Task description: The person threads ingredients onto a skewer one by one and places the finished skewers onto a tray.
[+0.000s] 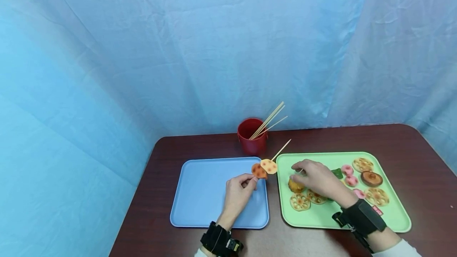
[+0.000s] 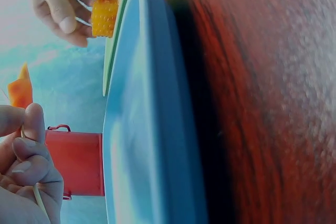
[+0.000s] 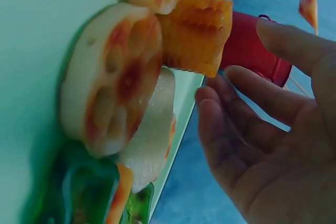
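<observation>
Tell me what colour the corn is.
The corn is yellow-orange, clearest in the right wrist view.

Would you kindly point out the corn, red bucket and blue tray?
Corn (image 3: 198,31), right wrist view: kernelled side.
Red bucket (image 1: 252,146), head view: outer wall.
Blue tray (image 1: 203,193), head view: bare floor.

Both the left grip (image 1: 238,192) and right grip (image 1: 317,175) are bare. Left wrist wears a black band (image 1: 216,238) with a boxy unit (image 1: 233,245), yellowish fleck; right, a broad black cuff (image 1: 365,218). Right sleeve (image 1: 399,249) is pale, whitish.
</observation>
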The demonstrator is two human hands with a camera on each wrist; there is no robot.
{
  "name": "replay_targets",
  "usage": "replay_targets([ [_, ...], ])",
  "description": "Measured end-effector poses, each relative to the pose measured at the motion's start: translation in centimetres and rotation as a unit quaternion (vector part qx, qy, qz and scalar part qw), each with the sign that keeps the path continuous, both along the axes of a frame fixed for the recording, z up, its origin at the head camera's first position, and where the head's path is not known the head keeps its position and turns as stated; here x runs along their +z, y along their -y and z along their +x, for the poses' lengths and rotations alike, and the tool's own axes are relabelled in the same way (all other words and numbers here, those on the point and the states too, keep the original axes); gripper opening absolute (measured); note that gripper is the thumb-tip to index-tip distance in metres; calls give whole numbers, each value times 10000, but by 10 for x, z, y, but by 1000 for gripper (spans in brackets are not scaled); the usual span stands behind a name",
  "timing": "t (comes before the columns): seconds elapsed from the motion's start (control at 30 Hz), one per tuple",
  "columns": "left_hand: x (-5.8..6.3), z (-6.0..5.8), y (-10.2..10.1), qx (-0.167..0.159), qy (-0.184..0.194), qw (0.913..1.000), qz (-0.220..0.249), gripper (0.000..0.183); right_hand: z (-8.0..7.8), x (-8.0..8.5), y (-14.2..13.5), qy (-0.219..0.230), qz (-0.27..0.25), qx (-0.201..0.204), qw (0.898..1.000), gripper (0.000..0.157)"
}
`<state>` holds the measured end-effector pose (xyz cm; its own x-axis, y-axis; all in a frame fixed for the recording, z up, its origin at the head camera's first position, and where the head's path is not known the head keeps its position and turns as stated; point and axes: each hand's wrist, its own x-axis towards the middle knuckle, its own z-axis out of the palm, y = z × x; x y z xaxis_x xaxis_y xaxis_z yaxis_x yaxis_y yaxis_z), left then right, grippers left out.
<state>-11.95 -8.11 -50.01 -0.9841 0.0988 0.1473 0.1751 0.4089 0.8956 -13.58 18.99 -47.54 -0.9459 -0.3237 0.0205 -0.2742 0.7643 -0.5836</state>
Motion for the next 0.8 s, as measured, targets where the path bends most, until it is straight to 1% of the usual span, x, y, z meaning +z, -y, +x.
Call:
replay_targets([
  [0.2, 0, 1, 2, 56, -39, 10000, -16, 13, 2, -4, -1, -78, 564, 377, 9977, 41],
  [0.33, -1, 1, 3, 65, -13, 10000, -20, 13, 3, -4, -2, -180, 835, 509, 9950, 41],
  [0.57, -3, 1, 3, 25, 48, 10000, 32, 14, 4, -4, -2, -286, 972, 664, 9926, 28],
  [0.8, -3, 0, 3, 36, 86, 10000, 32, 15, 4, -5, 1, -100, 810, 454, 9956, 28],
])
